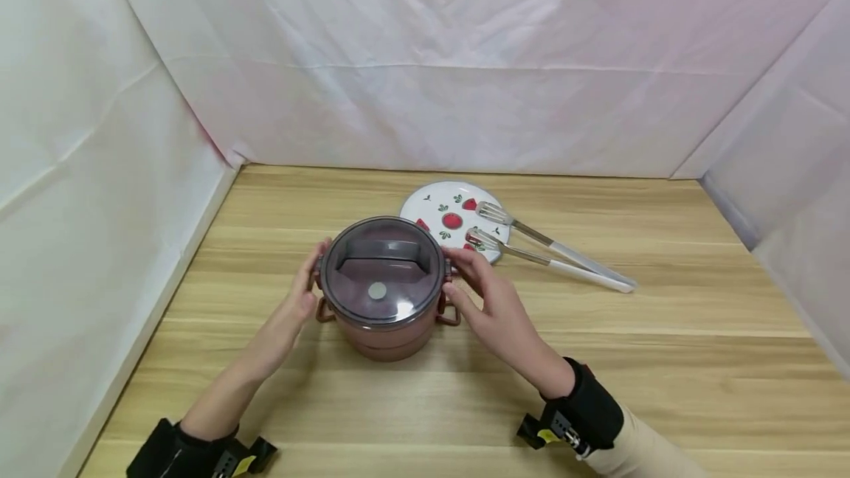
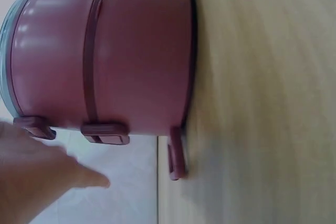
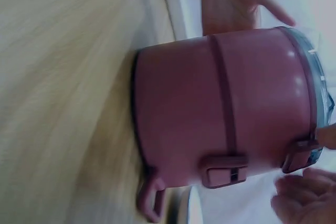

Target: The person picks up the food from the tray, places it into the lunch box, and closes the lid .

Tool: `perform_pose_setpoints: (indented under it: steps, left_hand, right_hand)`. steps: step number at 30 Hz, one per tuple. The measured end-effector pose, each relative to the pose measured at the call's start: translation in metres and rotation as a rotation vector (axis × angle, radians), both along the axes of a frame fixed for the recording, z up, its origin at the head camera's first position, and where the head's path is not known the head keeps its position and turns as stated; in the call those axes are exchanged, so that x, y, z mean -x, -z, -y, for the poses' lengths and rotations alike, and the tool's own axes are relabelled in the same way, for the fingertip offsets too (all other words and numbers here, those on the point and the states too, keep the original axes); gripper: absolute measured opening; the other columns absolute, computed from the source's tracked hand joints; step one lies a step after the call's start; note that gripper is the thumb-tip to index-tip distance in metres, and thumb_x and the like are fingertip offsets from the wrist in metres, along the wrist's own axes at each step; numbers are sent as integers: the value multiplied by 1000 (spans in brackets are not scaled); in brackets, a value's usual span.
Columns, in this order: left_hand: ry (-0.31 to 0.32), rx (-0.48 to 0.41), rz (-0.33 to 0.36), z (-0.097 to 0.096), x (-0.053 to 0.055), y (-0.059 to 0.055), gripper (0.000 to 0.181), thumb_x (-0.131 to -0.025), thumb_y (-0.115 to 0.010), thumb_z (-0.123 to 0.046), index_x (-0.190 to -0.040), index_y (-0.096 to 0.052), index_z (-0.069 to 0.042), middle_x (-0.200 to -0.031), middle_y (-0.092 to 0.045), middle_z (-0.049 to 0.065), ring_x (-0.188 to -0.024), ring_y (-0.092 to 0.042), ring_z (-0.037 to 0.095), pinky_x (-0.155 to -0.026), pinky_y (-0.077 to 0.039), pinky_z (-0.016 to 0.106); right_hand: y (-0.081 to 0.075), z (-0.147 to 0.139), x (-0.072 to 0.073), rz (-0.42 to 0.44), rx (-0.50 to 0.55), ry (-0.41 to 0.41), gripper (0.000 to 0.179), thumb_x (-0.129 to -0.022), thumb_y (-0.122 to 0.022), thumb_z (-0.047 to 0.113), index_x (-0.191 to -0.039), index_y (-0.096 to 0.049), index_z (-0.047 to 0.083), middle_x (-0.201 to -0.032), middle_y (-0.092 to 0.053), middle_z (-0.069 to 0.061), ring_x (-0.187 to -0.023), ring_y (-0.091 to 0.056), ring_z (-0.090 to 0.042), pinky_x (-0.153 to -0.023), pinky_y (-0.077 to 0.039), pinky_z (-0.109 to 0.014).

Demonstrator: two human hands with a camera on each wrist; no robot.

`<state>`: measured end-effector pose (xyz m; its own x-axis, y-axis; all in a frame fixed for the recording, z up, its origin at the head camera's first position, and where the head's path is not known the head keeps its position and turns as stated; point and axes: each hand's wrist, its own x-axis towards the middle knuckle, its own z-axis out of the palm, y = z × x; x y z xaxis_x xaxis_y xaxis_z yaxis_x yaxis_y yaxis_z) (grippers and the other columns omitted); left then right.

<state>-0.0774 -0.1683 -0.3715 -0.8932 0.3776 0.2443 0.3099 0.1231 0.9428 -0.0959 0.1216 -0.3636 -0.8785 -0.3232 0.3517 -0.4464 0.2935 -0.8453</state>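
Note:
A reddish-brown two-tier lidded pot stands upright on the wooden table, a dark band round its middle. Its see-through lid has a dark bar handle and sits on top. At the pot's left side my left hand reaches up to the upper latch, one digit straight and apart from the wall. On the other side, my right hand has its thumb at the right upper latch. The other fingers are loosely bent, apart from the wall. Exact fingertip contact is partly hidden.
Behind the pot to the right lies a white plate with red fruit and green leaf prints. Metal tongs with white handles rest with their fork-like tips over it. White cloth walls border the table at back and sides.

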Motion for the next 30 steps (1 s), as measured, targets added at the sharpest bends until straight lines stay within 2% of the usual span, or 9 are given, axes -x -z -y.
perform_pose_setpoints:
  steps: [2, 4, 8, 11, 14, 18, 23, 26, 30]
  left_hand:
    - [-42, -17, 3, -1, 4, -5, 55, -106, -17, -35, -155, 0, -15, -161, 0, 13, -144, 2, 30, -107, -1, 76]
    - [-65, -24, 15, -6, 8, -9, 53, -106, -13, -33, -155, 1, -17, -162, 1, 11, -144, 6, 26, -109, 5, 73]
    - [-84, -33, 64, -19, 14, -11, 51, -107, -11, -30, -155, 1, -19, -162, 3, 8, -144, 3, 24, -113, -1, 68]
    - [-116, -63, 87, -26, 15, -8, 50, -107, -15, -24, -155, -2, -18, -161, 0, 6, -144, 1, 21, -115, -4, 63]
    - [-135, -94, 86, -29, 14, -5, 49, -107, -19, -19, -154, -6, -18, -161, -4, 3, -145, -1, 17, -117, -3, 59]
    - [-137, -103, 90, -31, 12, -4, 48, -107, -21, -22, -154, -9, -25, -161, -6, -1, -144, -3, 15, -118, -5, 58]
    - [-146, -55, 67, -29, 10, -5, 48, -107, -22, -21, -154, -10, -23, -161, -7, 1, -144, -5, 17, -117, -6, 59]
    - [-158, 10, 31, -27, 10, -8, 49, -107, -24, -18, -154, -12, -18, -160, -11, 3, -144, -7, 18, -116, -8, 59]
    - [-171, 165, -21, -20, 13, -16, 51, -106, -29, -19, -154, -12, -22, -161, -13, 4, -144, -9, 23, -115, -11, 64]
  right_hand:
    - [-4, 3, 2, 49, 69, -25, 46, -99, -51, 9, -143, -38, 9, -150, -41, -9, -136, -35, -17, -113, -31, -50]
    - [-7, 8, 3, 113, 126, -41, 50, -102, -44, 12, -149, -27, 13, -156, -27, -7, -142, -23, -18, -117, -21, -53]
    - [-8, 22, 4, 265, 196, -82, 54, -106, -29, 21, -154, -7, 15, -161, -7, -7, -145, -6, -19, -118, -10, -56]
    - [-5, 29, 4, 319, 242, -73, 53, -106, -25, 25, -154, -4, 15, -161, -5, -6, -145, -3, -16, -119, -8, -53]
    - [-2, 32, 4, 306, 302, -50, 50, -107, -25, 22, -154, -8, 16, -160, -10, -3, -144, -6, -15, -119, -8, -53]
    - [0, 33, 4, 286, 323, -56, 49, -107, -26, 22, -154, -11, 18, -160, -12, -2, -144, -9, -13, -119, -10, -54]
    - [-1, 28, 8, 272, 270, -101, 49, -107, -25, 23, -154, -11, 18, -160, -12, -4, -144, -9, -13, -119, -11, -54]
    - [-3, 21, 13, 226, 152, -99, 51, -107, -27, 23, -154, -10, 19, -161, -11, -4, -144, -8, -14, -119, -12, -53]
    - [-9, 5, 21, 126, -48, -35, 53, -106, -29, 26, -155, -7, 23, -161, -10, -3, -144, -7, -17, -118, -13, -55]
